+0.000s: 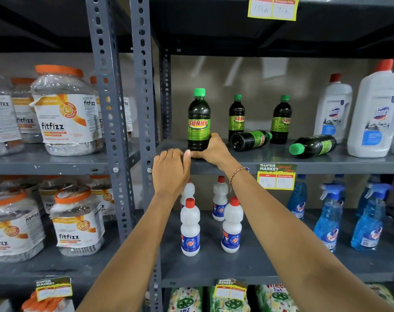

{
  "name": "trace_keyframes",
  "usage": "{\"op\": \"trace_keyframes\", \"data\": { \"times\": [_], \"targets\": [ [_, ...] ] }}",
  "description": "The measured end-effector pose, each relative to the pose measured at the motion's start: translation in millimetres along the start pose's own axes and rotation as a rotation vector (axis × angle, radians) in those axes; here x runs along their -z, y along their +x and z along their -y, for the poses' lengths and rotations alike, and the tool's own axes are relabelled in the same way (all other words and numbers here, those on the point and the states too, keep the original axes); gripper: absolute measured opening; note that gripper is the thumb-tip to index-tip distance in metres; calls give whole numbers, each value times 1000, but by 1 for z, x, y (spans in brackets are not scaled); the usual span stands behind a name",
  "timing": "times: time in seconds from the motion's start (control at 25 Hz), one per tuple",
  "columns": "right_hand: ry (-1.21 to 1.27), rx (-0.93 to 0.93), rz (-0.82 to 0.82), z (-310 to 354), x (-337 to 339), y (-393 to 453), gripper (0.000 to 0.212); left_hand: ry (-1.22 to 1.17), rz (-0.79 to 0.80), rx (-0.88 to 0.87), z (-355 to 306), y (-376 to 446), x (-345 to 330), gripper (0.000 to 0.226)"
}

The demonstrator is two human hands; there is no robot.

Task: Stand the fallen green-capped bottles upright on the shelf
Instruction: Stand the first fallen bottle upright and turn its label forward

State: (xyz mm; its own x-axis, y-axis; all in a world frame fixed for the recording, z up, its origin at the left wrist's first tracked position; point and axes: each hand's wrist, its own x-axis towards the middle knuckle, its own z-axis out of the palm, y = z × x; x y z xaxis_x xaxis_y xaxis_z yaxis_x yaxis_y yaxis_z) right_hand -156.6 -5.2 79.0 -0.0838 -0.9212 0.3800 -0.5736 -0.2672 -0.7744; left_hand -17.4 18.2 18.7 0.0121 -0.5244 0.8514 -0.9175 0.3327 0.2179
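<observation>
A dark Sunny bottle with a green cap (199, 119) stands upright at the front left of the grey shelf (326, 164). My right hand (210, 148) grips its base from the right. My left hand (170, 171) rests with curled fingers on the shelf's front lip, its thumb by the bottle's base. Two more green-capped bottles stand upright further back, one in the middle (236, 115) and one to its right (281, 119). One fallen bottle (250, 140) lies between them, base towards me. Another fallen bottle (313, 146) lies to the right, cap pointing left.
White Domex bottles (371, 118) with red caps stand at the shelf's right end. A perforated steel upright (142, 97) borders the left side. Fitfizz jars (65, 113) fill the neighbouring rack. Below stand small white bottles (190, 228) and blue spray bottles (328, 217). A price tag (276, 176) hangs on the rim.
</observation>
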Motion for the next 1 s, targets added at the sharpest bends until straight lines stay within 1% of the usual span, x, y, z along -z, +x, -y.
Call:
{"op": "trace_keyframes", "data": {
  "times": [0.08, 0.12, 0.2, 0.24, 0.28, 0.36, 0.44, 0.52, 0.68, 0.8, 1.0],
  "targets": [
    [132, -56, 87, 2, 10, 1, 82, -61, 113, 17, -6, 12, 3, 42],
    [184, -76, 112, 2, 14, 2, 79, -118, 214, 32, -9, 21, 4, 44],
    [215, -77, 112, -4, 17, 5, 65, -225, 463, 100, -12, 42, 7, 60],
    [216, -69, 105, -5, 17, 6, 55, -284, 550, 138, -13, 52, 7, 61],
    [213, -61, 102, -7, 15, 7, 47, -339, 599, 159, -13, 60, 6, 57],
    [204, -67, 87, -11, 13, 11, 43, -414, 611, 170, -10, 69, 0, 43],
    [195, -78, 76, -14, 11, 16, 47, -476, 582, 181, -6, 70, -2, 38],
    [180, -85, 68, -16, 11, 18, 50, -515, 561, 187, -5, 68, -3, 39],
    [138, -57, 73, -13, 12, 12, 41, -549, 543, 198, -5, 65, 3, 42],
    [92, -27, 105, -13, 19, 7, 38, -576, 531, 176, -4, 62, 8, 46],
    [96, 26, 148, -9, 27, -8, 37, -572, 501, 124, -3, 56, 19, 50]
  ]
}}
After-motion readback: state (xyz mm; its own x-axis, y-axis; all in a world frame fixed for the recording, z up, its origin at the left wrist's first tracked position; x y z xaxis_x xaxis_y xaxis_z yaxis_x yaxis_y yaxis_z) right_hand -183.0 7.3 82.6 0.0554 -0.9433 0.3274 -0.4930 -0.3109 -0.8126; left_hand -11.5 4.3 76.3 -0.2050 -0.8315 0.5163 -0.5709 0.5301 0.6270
